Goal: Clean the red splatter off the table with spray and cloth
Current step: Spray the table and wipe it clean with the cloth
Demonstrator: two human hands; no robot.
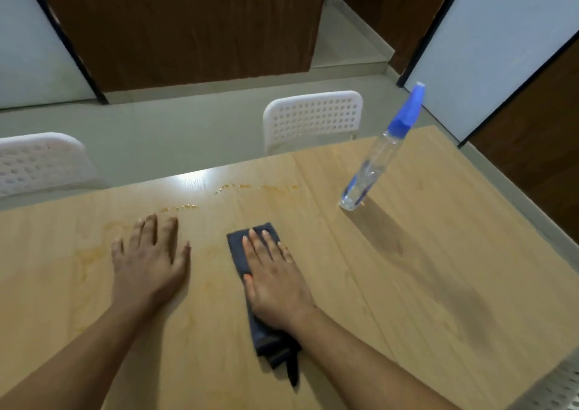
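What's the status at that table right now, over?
Left hand flat on table. Right hand pressing dark cloth flat. Orange smears remain ahead. Spray bottle upright, clear of both hands.

On the table point(438, 253), the spray bottle point(372, 165) stood upright near the far right corner, the only tall obstacle. Bare wood lay open between it and the cloth point(238, 246) and along the right edge. Two white chairs point(313, 118) stood beyond the far edge.

Cloth point(238, 246) left of bottle point(372, 171) (upright)
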